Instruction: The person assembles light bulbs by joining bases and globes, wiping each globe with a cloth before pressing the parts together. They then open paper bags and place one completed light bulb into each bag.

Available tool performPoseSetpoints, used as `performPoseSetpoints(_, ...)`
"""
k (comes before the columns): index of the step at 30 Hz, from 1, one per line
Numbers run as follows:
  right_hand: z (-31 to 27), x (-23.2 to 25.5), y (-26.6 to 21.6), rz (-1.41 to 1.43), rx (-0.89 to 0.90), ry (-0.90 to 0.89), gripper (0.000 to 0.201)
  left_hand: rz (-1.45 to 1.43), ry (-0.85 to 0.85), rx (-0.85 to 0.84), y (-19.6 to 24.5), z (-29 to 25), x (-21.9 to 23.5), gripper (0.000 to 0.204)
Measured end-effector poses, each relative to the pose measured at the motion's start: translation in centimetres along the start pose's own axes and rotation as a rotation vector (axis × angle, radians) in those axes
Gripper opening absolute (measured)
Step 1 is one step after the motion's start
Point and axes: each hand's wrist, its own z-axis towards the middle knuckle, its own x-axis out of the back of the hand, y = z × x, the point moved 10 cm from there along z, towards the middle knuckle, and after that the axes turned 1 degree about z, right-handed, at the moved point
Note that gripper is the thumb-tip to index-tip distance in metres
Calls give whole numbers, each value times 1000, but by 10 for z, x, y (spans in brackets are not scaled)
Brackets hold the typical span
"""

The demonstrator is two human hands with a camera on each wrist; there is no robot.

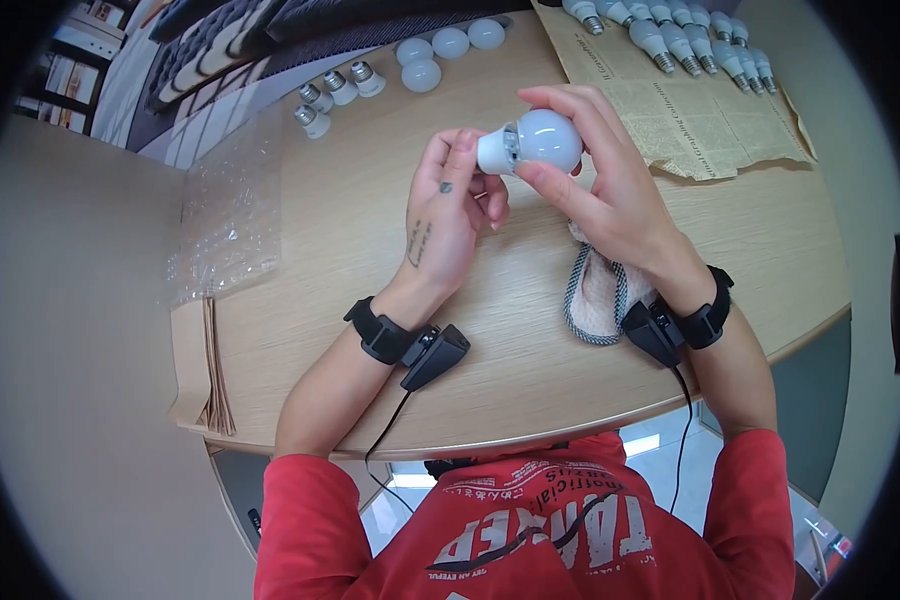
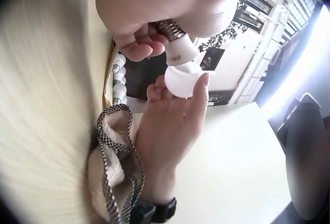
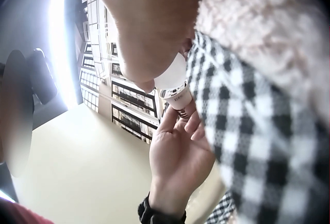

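My left hand [image 1: 445, 225] pinches the white base [image 1: 491, 153] of a light bulb between thumb and fingers, and its metal screw end [image 2: 168, 27] shows inside those fingers in the left wrist view. The fingers and thumb of my right hand [image 1: 625, 195] hold the round white bulb cover [image 1: 554, 136] from the other side. Base and cover meet at a slant, with a gap along the rim where the bulb's inside shows. Both parts are held above the table. Below my right wrist lies a fleecy cloth piece [image 1: 597, 297] with black-and-white checked trim.
Several bulb bases [image 1: 342, 88] and several loose covers [image 1: 421, 75] stand at the back of the table. Whole bulbs [image 1: 676, 45] lie on printed brown paper [image 1: 692, 125] at the back right. A clear plastic bag [image 1: 232, 215] and folded brown paper [image 1: 192, 360] lie on the left.
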Motion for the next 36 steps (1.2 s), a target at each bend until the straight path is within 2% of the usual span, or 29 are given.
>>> performPoseSetpoints(5, 0, -2, -5, -28, 67, -24, 46, 102, 21, -77, 9, -4, -2, 30)
performPoseSetpoints(11, -1, -4, -8, -19, 67, -31, 45, 273, 15, -128, 20, -9, -9, 32)
performPoseSetpoints(14, -2, -6, -9, -51, 70, -40, 49, 352, -15, -139, 24, -12, -16, 35)
performPoseSetpoints(20, -6, -11, -8, 73, 87, -16, 63, 449, -26, -163, 29, -17, -22, 36)
performPoseSetpoints(23, -9, -15, 8, 161, -92, -36, 64, 443, -37, -190, 26, -17, -21, 36)
performPoseSetpoints(29, -6, -12, 4, 54, -20, -3, 57, 321, -99, -103, 15, -15, -23, 32)
performPoseSetpoints(32, -6, -15, 7, 53, -53, -57, 54, 293, -104, -79, 10, -16, -23, 31)
performPoseSetpoints(36, -6, -16, 3, 62, -48, -41, 56, 263, -78, -66, 7, -15, -20, 30)
